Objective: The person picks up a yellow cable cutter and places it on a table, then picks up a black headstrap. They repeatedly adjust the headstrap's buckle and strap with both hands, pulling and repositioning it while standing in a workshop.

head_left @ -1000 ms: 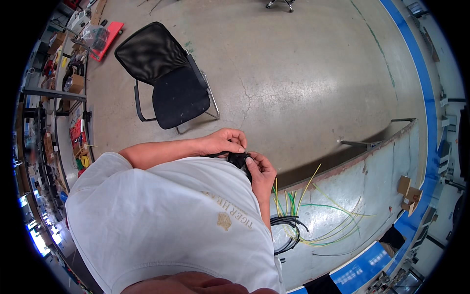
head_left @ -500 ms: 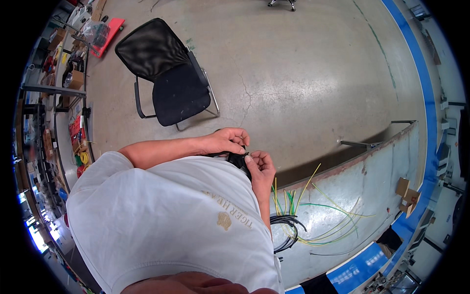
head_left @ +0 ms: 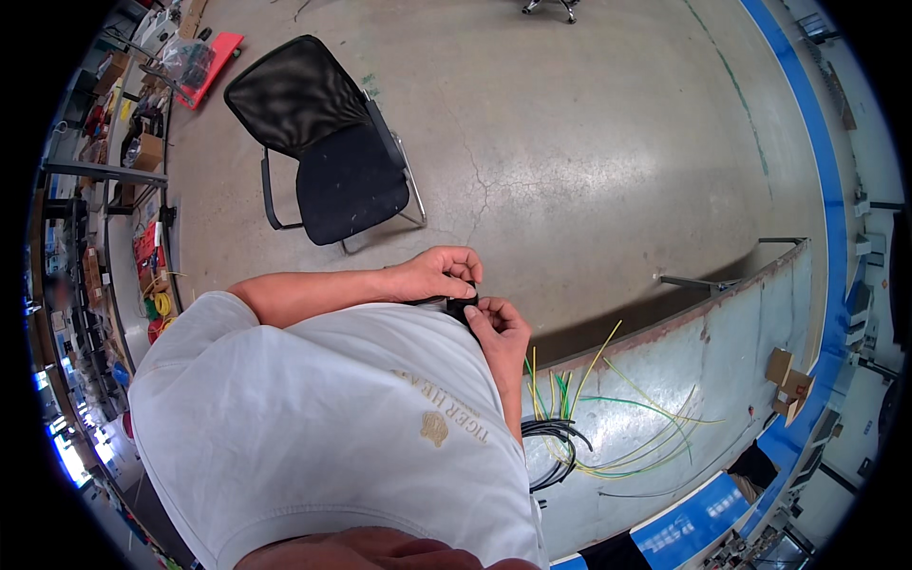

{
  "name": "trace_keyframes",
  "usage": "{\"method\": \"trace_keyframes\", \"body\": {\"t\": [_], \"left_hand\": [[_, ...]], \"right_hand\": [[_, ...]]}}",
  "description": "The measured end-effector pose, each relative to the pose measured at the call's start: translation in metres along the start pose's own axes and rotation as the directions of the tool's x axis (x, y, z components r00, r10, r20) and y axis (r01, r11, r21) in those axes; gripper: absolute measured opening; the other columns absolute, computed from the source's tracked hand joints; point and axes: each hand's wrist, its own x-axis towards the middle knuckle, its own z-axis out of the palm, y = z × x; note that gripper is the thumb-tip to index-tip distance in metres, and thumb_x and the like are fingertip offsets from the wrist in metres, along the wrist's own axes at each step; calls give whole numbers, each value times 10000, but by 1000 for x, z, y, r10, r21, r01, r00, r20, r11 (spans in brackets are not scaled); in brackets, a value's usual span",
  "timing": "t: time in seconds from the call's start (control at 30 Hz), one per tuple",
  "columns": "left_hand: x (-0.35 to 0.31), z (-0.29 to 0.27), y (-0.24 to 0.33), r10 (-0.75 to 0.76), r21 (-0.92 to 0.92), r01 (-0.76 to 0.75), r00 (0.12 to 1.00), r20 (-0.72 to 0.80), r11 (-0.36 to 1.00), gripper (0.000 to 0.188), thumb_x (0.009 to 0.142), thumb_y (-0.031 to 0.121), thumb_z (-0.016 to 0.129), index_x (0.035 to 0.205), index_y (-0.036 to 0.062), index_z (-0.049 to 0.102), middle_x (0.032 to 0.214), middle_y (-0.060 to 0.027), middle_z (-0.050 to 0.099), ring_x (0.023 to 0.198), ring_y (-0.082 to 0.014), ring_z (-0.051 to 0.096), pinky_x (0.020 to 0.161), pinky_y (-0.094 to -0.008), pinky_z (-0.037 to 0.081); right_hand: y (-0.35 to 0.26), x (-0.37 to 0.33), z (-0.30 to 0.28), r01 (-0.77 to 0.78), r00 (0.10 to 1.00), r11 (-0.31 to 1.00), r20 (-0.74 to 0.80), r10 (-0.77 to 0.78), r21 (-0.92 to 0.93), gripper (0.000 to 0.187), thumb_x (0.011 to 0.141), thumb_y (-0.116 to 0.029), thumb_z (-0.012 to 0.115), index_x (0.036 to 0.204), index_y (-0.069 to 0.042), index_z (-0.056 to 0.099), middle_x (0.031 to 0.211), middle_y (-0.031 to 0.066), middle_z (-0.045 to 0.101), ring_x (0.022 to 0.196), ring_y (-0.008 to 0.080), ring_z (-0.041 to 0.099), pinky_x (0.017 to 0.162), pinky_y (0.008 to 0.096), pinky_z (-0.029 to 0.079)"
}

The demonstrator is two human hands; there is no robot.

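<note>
Both my hands are together at my waist, in front of my white shirt. My left hand [head_left: 429, 275] reaches in from the left, thumb and fingers pinched on a small black item [head_left: 462, 306]. My right hand [head_left: 500, 332] grips the same item from the right, with its thumb pressed on it and its fingers curled. The item looks soft, like black fabric or a strap, but its exact kind is hidden by the fingers. A thin dark band runs from it to the left along the shirt's edge.
A black mesh chair [head_left: 347, 180] stands ahead on the concrete floor. To my right is a grey metal-topped table [head_left: 703, 380] with yellow and green wires [head_left: 646, 404], a coil of black cable [head_left: 556, 446] and a cardboard box [head_left: 787, 382]. Cluttered shelves [head_left: 104, 176] line the left.
My right hand has shifted slightly up and left, closer to my left hand. The black item looks more bunched between the fingers. My left hand has barely moved.
</note>
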Motion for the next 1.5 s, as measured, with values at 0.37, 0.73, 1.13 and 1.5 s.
{"method": "trace_keyframes", "body": {"t": [0.37, 0.73, 1.13, 1.5], "left_hand": [[2, -5, -5, 69, 170, -67, 998, -5, 983, 144, 919, 103, 706, 1031, 70, 623, 829, 44, 601, 780, -39, 529, 726, -236, 432], [2, -8, -6, -27, -59, 28, 999, 26, 998, 154, 954, 146, 723, 1053, 83, 623, 870, 53, 618, 768, -14, 543, 668, -197, 416], [2, -10, 8, -214, -131, 228, 970, 111, 965, 297, 948, 221, 742, 1186, 59, 668, 813, 49, 624, 602, -18, 475, 499, -206, 306], [1, -10, 12, -247, -70, 255, 963, 112, 964, 248, 938, 210, 747, 1127, 59, 691, 805, 62, 607, 606, -7, 468, 498, -201, 299]], "right_hand": [[12, 4, -1, 182, 982, 974, -31, -188, -138, 108, 873, -1, 753, 919, -7, 655, 793, -41, 584, 722, 44, 508, 657, 215, 419], [8, 4, -1, 304, 951, 928, 17, -307, -217, 122, 838, 32, 755, 929, 16, 676, 1033, 70, 651, 1001, 158, 610, 952, 318, 487], [0, 1, 1, 341, 931, 886, -18, -365, -313, 135, 798, 10, 820, 898, -3, 729, 1002, 94, 668, 970, 187, 638, 892, 312, 501], [-4, -2, 2, 213, 973, 938, -29, -229, -272, 151, 813, -3, 828, 933, 5, 737, 895, 17, 650, 731, 73, 541, 664, 231, 439]]}}
